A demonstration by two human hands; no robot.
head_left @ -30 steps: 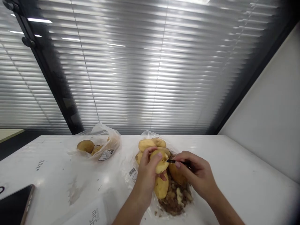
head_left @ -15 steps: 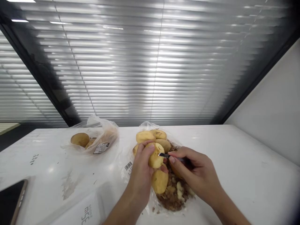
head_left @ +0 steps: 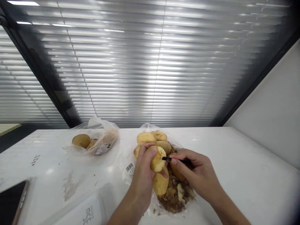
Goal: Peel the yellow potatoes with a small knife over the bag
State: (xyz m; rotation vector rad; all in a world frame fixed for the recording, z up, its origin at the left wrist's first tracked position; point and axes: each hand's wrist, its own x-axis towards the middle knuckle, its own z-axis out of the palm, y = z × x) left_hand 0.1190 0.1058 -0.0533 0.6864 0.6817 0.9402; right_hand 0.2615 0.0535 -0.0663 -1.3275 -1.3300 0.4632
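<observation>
My left hand point(head_left: 142, 167) is wrapped round a partly peeled potato point(head_left: 158, 158), holding it tilted above a plastic bag. Pinched in my right hand point(head_left: 195, 170) is a slim black peeler point(head_left: 167, 159); its tip meets the potato's right side. A pale cut face shows there, with brownish skin toward my left thumb. Just below my left fingers lies a yellow peeled potato point(head_left: 161, 182). Several more potatoes point(head_left: 146, 138) rest behind my left hand. Brown peelings point(head_left: 174, 195) are heaped on the bag under my right hand, partly hiding another potato point(head_left: 177, 168).
At the left, a clear plastic bag point(head_left: 110, 134) holds unpeeled potatoes point(head_left: 81, 141). A phone point(head_left: 14, 201) lies at the table's left front, near a white box-like power bank point(head_left: 82, 209). Window blinds point(head_left: 131, 72) stand behind the white table point(head_left: 234, 168).
The peeler's tip has shifted slightly right and down and its blade has turned. The potato stays in my left hand, turned a little. The whole view has shifted slightly.
</observation>
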